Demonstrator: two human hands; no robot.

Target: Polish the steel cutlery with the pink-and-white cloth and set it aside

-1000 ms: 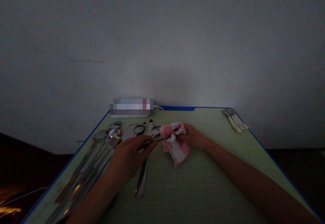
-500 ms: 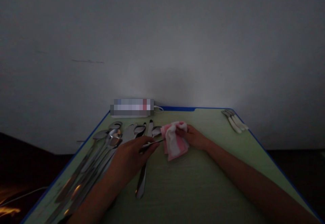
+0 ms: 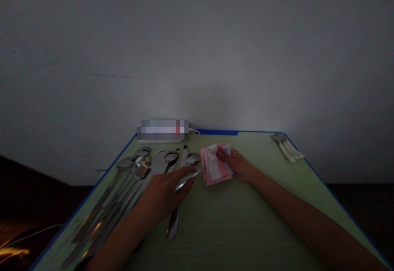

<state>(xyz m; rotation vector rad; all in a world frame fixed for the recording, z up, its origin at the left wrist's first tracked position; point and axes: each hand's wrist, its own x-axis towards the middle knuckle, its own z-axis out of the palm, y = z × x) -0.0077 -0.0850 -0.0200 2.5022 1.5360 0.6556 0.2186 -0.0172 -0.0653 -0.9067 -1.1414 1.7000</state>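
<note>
My left hand [image 3: 168, 191] is closed on the shiny handle of a piece of metal cutlery [image 3: 188, 176]. Its far end disappears into a pink-and-white cloth [image 3: 215, 166], so I cannot see what kind of head it has. The folded cloth is pinched in my right hand [image 3: 238, 162], thumb on top, wrapped about that hidden end. Just beyond and beneath my left hand lie a small spoon [image 3: 193, 158] and a knife [image 3: 172, 226], the knife partly covered by the hand.
Large metal serving utensils [image 3: 123, 193] lie along the left side of the green table [image 3: 246, 230]. Several white-handled forks [image 3: 286, 148] rest at the far right corner. A blurred-out white box with a cable [image 3: 163, 133] stands at the back edge, against the wall [image 3: 215, 58].
The cutlery handle has turned in my left hand, its bright side now showing. My right hand and the cloth have shifted slightly up and right, the cloth folding more squarely.
</note>
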